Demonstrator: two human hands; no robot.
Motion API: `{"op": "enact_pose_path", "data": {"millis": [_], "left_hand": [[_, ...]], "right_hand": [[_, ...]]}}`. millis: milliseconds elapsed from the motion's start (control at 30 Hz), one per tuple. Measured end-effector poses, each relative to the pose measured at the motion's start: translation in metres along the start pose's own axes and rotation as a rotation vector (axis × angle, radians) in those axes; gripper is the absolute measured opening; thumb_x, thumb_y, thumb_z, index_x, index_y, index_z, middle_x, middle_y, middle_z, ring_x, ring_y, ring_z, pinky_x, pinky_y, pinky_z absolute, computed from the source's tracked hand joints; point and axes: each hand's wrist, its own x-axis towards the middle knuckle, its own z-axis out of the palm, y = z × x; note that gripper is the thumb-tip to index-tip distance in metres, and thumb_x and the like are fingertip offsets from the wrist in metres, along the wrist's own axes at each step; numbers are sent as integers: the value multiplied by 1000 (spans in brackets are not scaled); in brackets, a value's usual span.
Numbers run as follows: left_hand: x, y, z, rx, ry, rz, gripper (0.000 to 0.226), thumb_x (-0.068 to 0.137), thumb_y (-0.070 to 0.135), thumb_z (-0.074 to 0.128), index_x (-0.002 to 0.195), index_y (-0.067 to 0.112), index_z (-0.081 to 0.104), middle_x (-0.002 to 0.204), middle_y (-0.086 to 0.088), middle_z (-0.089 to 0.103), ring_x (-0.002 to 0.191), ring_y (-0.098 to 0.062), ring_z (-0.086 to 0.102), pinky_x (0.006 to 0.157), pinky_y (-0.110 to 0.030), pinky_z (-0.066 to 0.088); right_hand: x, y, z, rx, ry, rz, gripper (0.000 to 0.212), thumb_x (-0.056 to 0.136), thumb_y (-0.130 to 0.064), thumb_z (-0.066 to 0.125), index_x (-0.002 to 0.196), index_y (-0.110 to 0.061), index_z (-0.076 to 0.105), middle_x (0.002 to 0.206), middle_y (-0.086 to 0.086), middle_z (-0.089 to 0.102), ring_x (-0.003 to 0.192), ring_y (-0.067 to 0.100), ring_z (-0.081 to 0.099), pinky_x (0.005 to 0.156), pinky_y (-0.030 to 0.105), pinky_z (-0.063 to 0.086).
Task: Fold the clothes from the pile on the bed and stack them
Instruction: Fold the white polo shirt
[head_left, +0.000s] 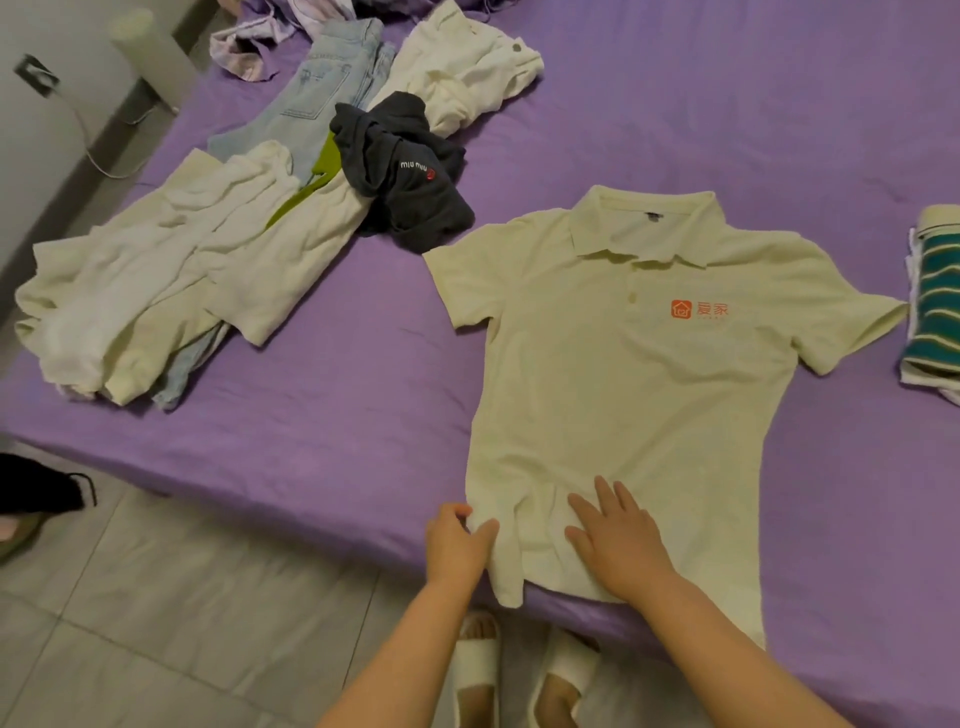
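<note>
Here the bed (675, 104), covered in a purple sheet, fills most of the view, its near edge running just under both hands. Spread flat on it, front up, lies a pale yellow polo shirt (623, 374) with an orange logo on the chest; its collar points away from the fingers and its hem hangs slightly over the bed edge. Far beyond the left fingers sits the unfolded pile (197, 260): cream garments, light blue jeans (322, 78), a crumpled dark grey top (405, 176) and another cream piece (467, 67) farther back. Well off to the right of the right fingers, at the frame edge, rests a folded stack (935, 306) with a green-striped item on top.

The right hand (618, 540) lies flat on the lower part of the shirt, fingers released and spread, pressing the cloth. The left hand (457, 545) is just beside it at the shirt's lower left corner, its thumb and fingers grasping the hem edge in a pinch. Below the hands, on the tiled floor (182, 597), stand two feet in white slippers (478, 670).
</note>
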Motion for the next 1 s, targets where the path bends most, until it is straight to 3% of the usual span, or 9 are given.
{"op": "enact_pose_path", "data": {"millis": [200, 333, 400, 467, 567, 633, 700, 833, 1000], "left_hand": [[5, -8, 8, -4, -83, -23, 5, 87, 17, 64, 85, 14, 63, 92, -1, 65, 84, -15, 57, 76, -25, 46], [-2, -9, -11, -375, -93, -80, 17, 92, 16, 60, 78, 9, 64, 81, -6, 65, 76, -19, 57, 72, -29, 49], [-4, -9, -25, -624, -92, -123, 22, 98, 13, 50, 79, 7, 60, 79, -9, 67, 70, -16, 64, 66, -23, 52], [-4, -10, -36, -674, -139, -146, 29, 102, 15, 41, 77, 6, 53, 74, -9, 69, 62, -11, 68, 57, -17, 54], [-4, -14, -27, -210, -228, -61, 31, 97, 29, 53, 70, 14, 53, 77, -10, 66, 70, -22, 64, 72, -31, 55], [-7, -15, -11, 78, -245, 48, 39, 89, 35, 62, 59, 18, 44, 63, -2, 52, 61, -21, 49, 63, -31, 45], [-10, -14, 2, 169, -219, 118, 43, 86, 33, 64, 55, 19, 37, 53, 4, 41, 52, -15, 38, 51, -27, 33], [-9, -17, -2, 6, -216, 148, 39, 93, 18, 55, 59, 16, 37, 58, -1, 37, 55, -14, 31, 48, -23, 24], [-9, -31, -39, -382, -121, 25, 17, 99, 15, 42, 91, 8, 55, 82, -3, 56, 71, -15, 48, 65, -30, 41]], "right_hand": [[3, -3, 18, 1, 68, 40, 52, 101, -49, 23, 151, -35, 17, 161, 4, -10, 148, 26, -8, 116, 46, 10], [2, -8, 22, 48, 112, 74, 50, 101, -48, 25, 149, -35, 21, 161, 2, -7, 148, 24, -6, 117, 45, 9], [-2, -9, 24, 75, 133, 92, 49, 101, -47, 26, 149, -35, 24, 162, 1, -4, 148, 23, -3, 117, 43, 11], [-5, -11, 25, 94, 129, 103, 49, 101, -46, 26, 149, -34, 24, 162, 1, -3, 148, 23, -2, 117, 42, 12], [-9, -16, 28, 112, 122, 112, 50, 101, -46, 27, 149, -34, 23, 162, 3, -3, 148, 25, -3, 118, 42, 15], [-9, -20, 31, 137, 128, 120, 50, 101, -46, 28, 149, -33, 24, 161, 4, -3, 148, 26, -4, 117, 42, 18], [-9, -21, 34, 149, 136, 128, 50, 101, -46, 29, 149, -33, 24, 161, 4, -3, 148, 26, -5, 115, 42, 21], [-9, -20, 36, 164, 145, 129, 48, 101, -43, 30, 148, -32, 26, 161, 3, -1, 148, 25, -3, 114, 41, 22], [-15, -25, 36, 223, 202, 155, 45, 103, -40, 28, 147, -32, 30, 161, 2, 9, 148, 22, 4, 115, 37, 20]]}}
